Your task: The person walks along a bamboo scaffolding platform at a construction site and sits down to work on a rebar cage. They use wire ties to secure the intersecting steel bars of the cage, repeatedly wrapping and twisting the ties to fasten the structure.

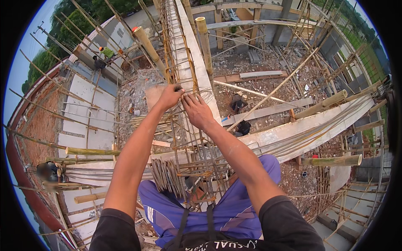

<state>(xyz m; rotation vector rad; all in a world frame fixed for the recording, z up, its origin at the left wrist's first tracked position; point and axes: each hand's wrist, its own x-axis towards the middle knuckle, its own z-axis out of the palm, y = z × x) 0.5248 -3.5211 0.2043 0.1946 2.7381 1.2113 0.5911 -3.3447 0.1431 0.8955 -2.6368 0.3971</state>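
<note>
Steel cage (192,69) of thin rods runs out ahead of the person's knees, midway across the view, with both hands on it. Left of its near end, short rods (165,175) sit packed in a row by the knee, probably kept there for easy reach. The left hand (169,97) is at the cage's top, thumb and forefinger drawn together; what they pinch, if anything, I cannot tell. Beside it, the right hand (197,111) lies over the cage, back up, fingers nearly straight and slightly parted, its underside hidden; perhaps it steadies that spot. Loose loops of thin wire (208,93) lie by its fingertips. Right of the cage, a pale board (195,47) runs alongside, seemingly to wall it in.

Far left of the cage stand a brick wall (37,111) and a white wall (86,100), with a worker in a green top (107,52) beyond. Well below the cage, the ground (276,56) is strewn with rubble. To its right, another worker (238,102) bends down there, and a bamboo pole (333,160) juts outward under open sky.
</note>
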